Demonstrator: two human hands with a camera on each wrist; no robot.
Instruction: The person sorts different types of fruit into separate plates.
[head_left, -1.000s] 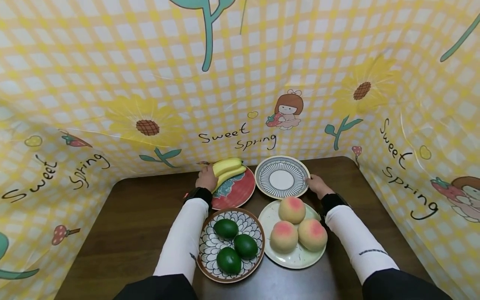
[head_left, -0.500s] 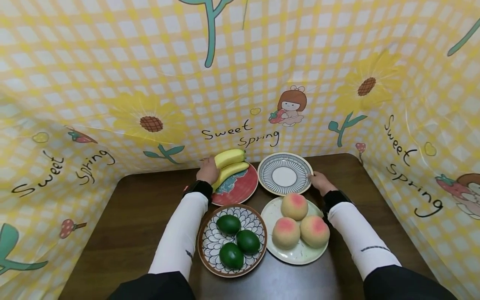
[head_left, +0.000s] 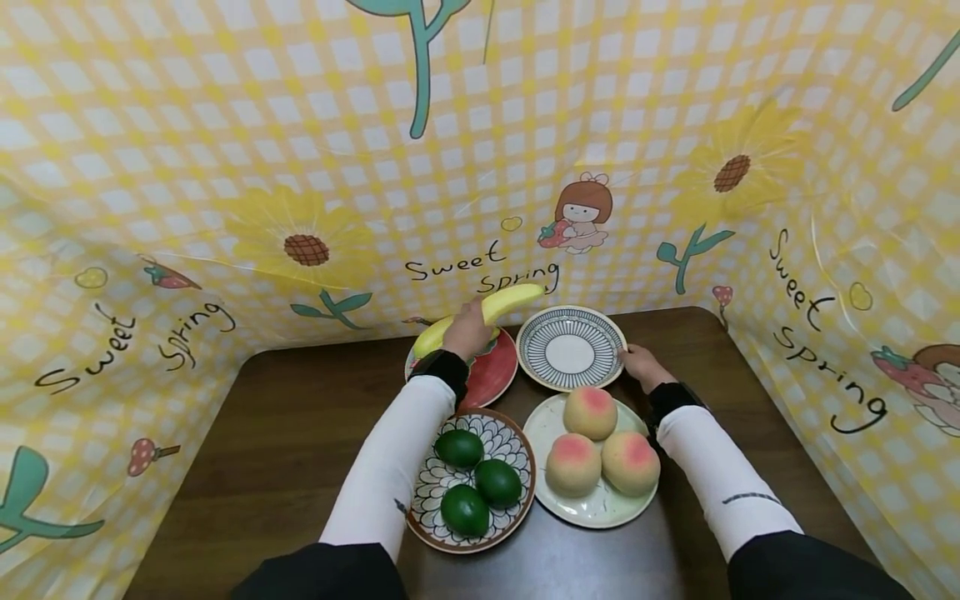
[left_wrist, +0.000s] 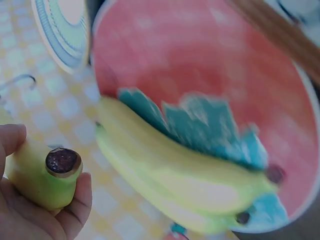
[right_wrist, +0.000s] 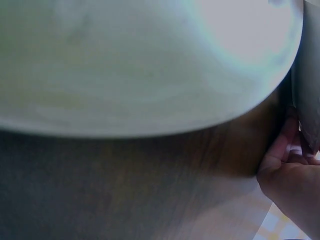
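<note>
My left hand (head_left: 467, 332) grips a yellow banana (head_left: 515, 300) and holds it above the red plate (head_left: 497, 371) at the back. The left wrist view shows the dark end of that banana between thumb and fingers. Two more bananas (left_wrist: 175, 165) lie side by side on the red plate, largely hidden by my hand in the head view. To the right stands a white plate with dark radiating stripes (head_left: 566, 354), bearing nothing. My right hand (head_left: 642, 367) pinches this striped plate at its right rim.
Nearer me, a brown-rimmed patterned plate (head_left: 517, 521) carries three green fruits (head_left: 465, 510). Beside it, a pale green plate (head_left: 588, 515) bears three peaches (head_left: 632, 462). A yellow checked cloth (head_left: 420, 200) rises behind and along both sides of the brown table (head_left: 277, 450).
My left hand has lifted one banana off the others and moved right with it, toward the striped plate. The right hand stays at the striped plate's rim.
</note>
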